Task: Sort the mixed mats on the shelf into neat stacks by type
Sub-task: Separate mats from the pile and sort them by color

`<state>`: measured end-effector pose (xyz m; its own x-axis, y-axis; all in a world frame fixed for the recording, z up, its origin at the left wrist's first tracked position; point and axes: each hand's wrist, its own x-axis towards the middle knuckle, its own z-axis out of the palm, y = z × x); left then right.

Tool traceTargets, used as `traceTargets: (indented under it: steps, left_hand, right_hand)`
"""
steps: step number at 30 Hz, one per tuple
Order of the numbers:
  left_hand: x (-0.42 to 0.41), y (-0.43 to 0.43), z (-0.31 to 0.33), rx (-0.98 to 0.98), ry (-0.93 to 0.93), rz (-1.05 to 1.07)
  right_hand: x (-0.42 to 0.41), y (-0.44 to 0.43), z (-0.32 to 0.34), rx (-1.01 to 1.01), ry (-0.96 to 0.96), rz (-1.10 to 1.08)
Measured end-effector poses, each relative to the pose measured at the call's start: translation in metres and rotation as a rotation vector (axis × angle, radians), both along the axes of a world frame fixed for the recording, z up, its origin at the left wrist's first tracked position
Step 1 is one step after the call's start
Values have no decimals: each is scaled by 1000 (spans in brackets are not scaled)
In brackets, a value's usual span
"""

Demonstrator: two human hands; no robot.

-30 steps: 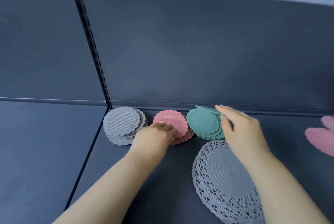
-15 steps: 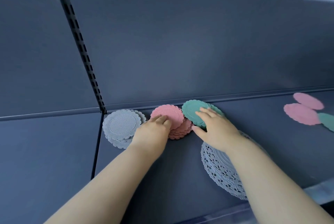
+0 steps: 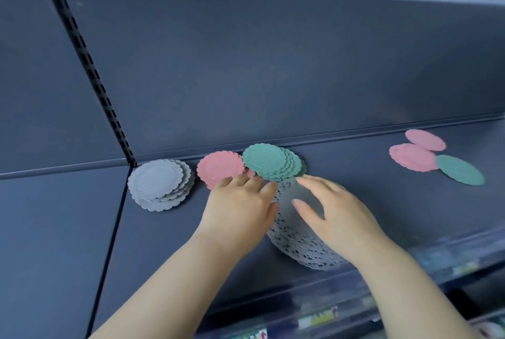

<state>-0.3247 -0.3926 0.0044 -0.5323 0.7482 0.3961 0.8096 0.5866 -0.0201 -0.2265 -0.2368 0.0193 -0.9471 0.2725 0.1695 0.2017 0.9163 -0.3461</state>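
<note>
Three stacks of small scalloped mats stand along the shelf's back edge: grey (image 3: pixel 159 184) at the left, pink (image 3: pixel 220 167) in the middle, green (image 3: pixel 273 161) beside it. A stack of large grey lace mats (image 3: pixel 297 240) lies in front of them, partly hidden by both hands. My left hand (image 3: pixel 240 211) hovers just in front of the pink stack, fingers spread, holding nothing. My right hand (image 3: pixel 336 215) is over the lace mats, fingers apart and empty. Two loose pink mats (image 3: pixel 412 156) and a loose green mat (image 3: pixel 460 170) lie far right.
The dark shelf (image 3: pixel 355 163) has a back panel close behind the stacks and a slotted upright (image 3: pixel 90 65) at the left. A neighbouring shelf section (image 3: pixel 54 229) lies left of the seam. The front edge carries a clear price strip (image 3: pixel 314 316).
My right hand has let go of the green stack and drawn back over the lace mats. My left hand has pulled slightly off the pink stack. The view has swung right.
</note>
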Motion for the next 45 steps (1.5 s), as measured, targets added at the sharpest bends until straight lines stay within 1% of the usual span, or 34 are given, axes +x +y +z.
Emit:
traceTargets:
  steps: [4, 9, 15, 21, 24, 30, 38, 42, 45]
  left_hand:
    - [60, 37, 7, 39, -12, -29]
    - [147, 94, 7, 66, -11, -48]
    - [242, 165, -8, 81, -70, -55]
    - [287, 205, -20, 36, -73, -37]
    - [294, 221, -28, 3, -65, -42]
    - [280, 258, -39, 4, -61, -45]
    - [218, 334, -28, 58, -33, -12]
    - [182, 383, -22, 82, -13, -24]
    - [165, 417, -22, 91, -3, -44]
  right_hand:
    - [56, 32, 7, -34, 49, -7]
    - [147, 88, 4, -77, 72, -6]
    - [253, 156, -13, -130, 2, -64]
    - [311, 194, -37, -182, -77, -102]
    - [320, 209, -43, -158, -118, -109]
    - [304, 248, -53, -218, -106, -106]
    - [244, 331, -23, -136, -40, -86]
    - [222, 383, -12, -104, 9, -133]
    - [211, 412, -17, -121, 26, -165]
